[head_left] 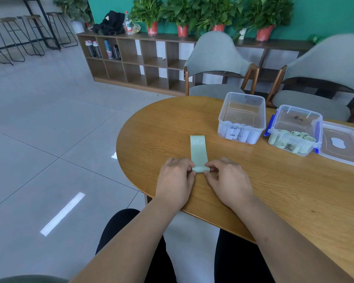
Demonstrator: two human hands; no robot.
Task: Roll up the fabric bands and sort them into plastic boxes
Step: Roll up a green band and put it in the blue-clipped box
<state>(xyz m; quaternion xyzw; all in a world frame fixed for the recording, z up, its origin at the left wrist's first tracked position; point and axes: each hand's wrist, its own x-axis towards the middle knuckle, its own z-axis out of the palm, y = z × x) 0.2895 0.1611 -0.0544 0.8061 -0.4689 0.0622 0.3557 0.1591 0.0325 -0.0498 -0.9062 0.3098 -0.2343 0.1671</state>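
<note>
grey chairs well past the right hand; potted plants on a cubby shelf behind them; bar stools far left of it

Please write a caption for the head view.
Left hand and right hand roll a green fabric band on the table near a clear box and a blue-clipped box.

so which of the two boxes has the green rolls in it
The blue-latched box on the right holds the green rolls; the plain clear box left of it holds white rolls.

Pale green band, white lettering, wood-grain brown table, white rolls, seemingly green rolls, blue-clipped box
</note>
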